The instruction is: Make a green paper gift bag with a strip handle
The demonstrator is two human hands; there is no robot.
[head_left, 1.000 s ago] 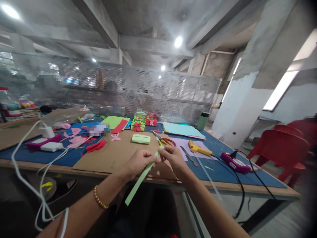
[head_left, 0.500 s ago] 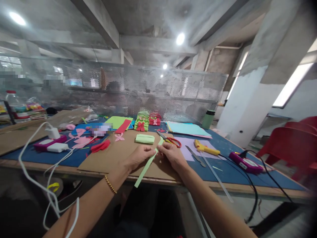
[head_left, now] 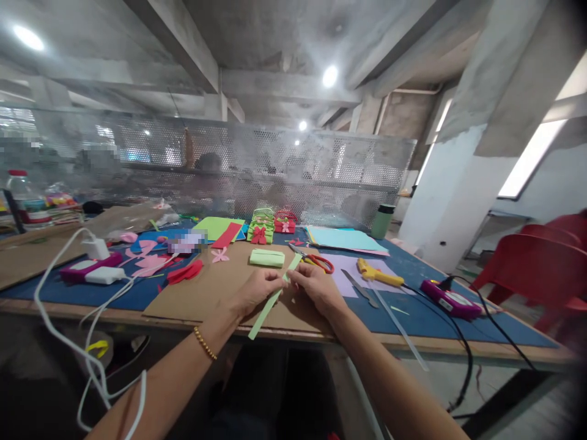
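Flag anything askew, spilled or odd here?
Nothing looks spilled or broken. Two untidy spots: a clear strip near the yellow glue gun juts past the front edge of the table, and white cables hang over that edge at left in loose loops.

No wording, brand or number can be read. Right of the yellow glue gun (head_left: pixel 378 273), a purple power box (head_left: pixel 461 310) bears a pale label with print too small to make out; far left of the gun, a red-capped bottle's (head_left: pixel 28 194) label is blurred.
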